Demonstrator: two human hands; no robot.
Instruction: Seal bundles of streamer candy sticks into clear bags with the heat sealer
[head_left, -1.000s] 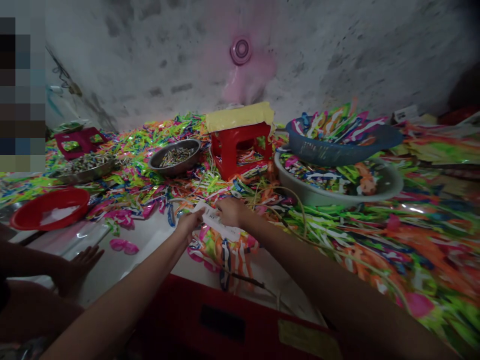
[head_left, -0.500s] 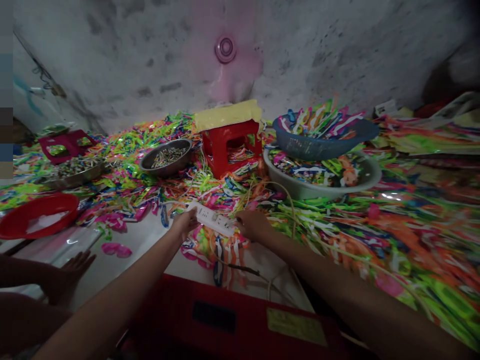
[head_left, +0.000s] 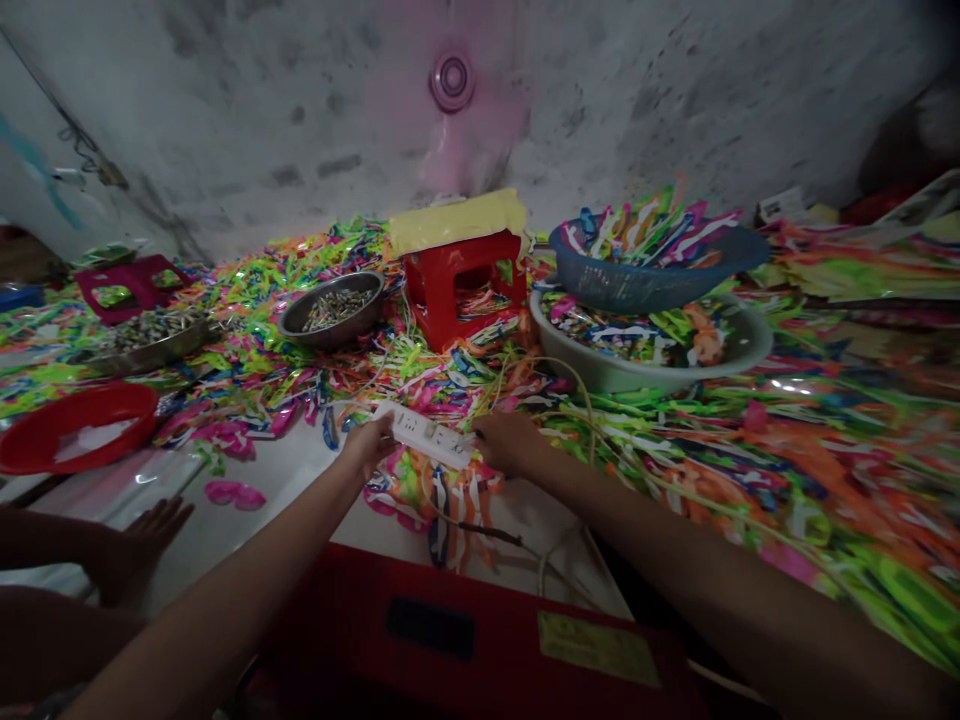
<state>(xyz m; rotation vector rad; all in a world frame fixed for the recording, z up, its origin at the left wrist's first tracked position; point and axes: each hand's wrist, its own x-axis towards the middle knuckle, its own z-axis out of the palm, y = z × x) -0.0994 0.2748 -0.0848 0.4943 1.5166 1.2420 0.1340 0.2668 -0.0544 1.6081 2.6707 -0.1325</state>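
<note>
Held out in front of me is a white power strip [head_left: 431, 438] with its sockets facing up, tilted down towards its right end. My left hand [head_left: 369, 446] is closed round the strip's left end. At the other end, my right hand [head_left: 508, 443] has its fingers pinched at the strip's edge; its fingertips are partly hidden. Beneath the strip, colourful flat pieces [head_left: 457, 510] hang and lie over the pale surface. A cable [head_left: 487, 535] with a dark section runs below the strip. Closer to me is a red box-like object [head_left: 502, 640] with a yellow label.
Behind stand a red stool [head_left: 465, 285] with a yellow cover and a pink fan [head_left: 451, 80]. A blue basket [head_left: 652, 285] rests on a pale basin [head_left: 645, 375] at right. Metal bowls [head_left: 330, 330] and a red basin [head_left: 82, 430] are left. A person's limb [head_left: 142, 545] rests at lower left.
The view has shifted slightly, so the background sits a little higher. Both hands keep their places at the two ends of the power strip.
</note>
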